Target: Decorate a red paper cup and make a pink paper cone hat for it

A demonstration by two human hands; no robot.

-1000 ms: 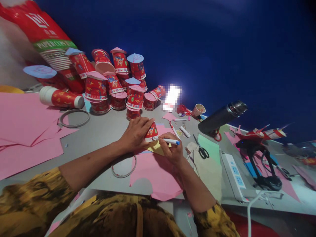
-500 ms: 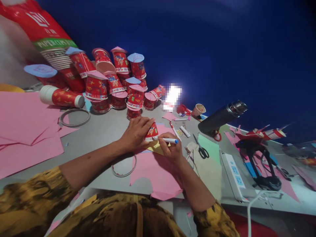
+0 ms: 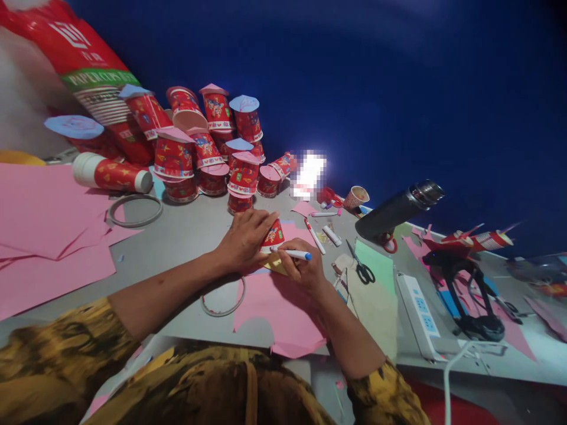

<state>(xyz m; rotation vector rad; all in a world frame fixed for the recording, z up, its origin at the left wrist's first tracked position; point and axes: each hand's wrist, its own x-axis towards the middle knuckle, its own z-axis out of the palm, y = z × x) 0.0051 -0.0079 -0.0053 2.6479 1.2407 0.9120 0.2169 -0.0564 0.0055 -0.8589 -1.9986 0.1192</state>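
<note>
Near the middle of the table, my left hand (image 3: pixel 247 239) is wrapped over a red paper cup (image 3: pixel 273 234), covering its left side. A white marker with a blue end (image 3: pixel 294 254) is gripped in my right hand (image 3: pixel 304 263), its tip against the cup's pale rim. Yellow paper (image 3: pixel 277 265) lies under the cup, over pink paper (image 3: pixel 274 307) with curved cutouts. A grey ring (image 3: pixel 224 314) rests left of that pink paper.
Stacked red cups with paper tops (image 3: pixel 173 154) stand at the back left, near pink sheets (image 3: pixel 44 206). On the right are black scissors (image 3: pixel 365 274), a dark flask (image 3: pixel 396 209), a power strip (image 3: pixel 420 316) and a black strapped object (image 3: pixel 481 326).
My right hand and the marker have shifted slightly left along the cup's rim. My left hand and the cup have barely moved.
</note>
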